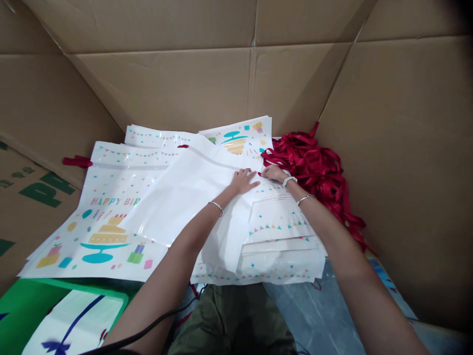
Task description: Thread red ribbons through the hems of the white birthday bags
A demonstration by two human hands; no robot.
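- Our left hand (244,182) lies flat on a plain white sheet (185,182), with its fingers spread wide.
- Our right hand (274,173) is just beside it, with its fingers pinched narrow on a small red bit (259,174).
- The white sheet is on the middle of a big pile of party sheets (92,187), and it hides some of the words and pictures.
- On the left part of the pile we can read "HAPPY BIR" over a yellow cake on a blue stand.
- A red strip (183,146) shows by the far edge of the white sheet.
- A red loop (77,161) pokes out near the far left corner of the pile.
- A messy heap of shiny red ribbon (314,167) sits at the far right corner and runs along the right edge.
- Tall brown cardboard walls (166,84) stand behind and beside the pile.
- Near the front left corner we see something green (18,305) with a dark blue bow (55,346) on its white part.
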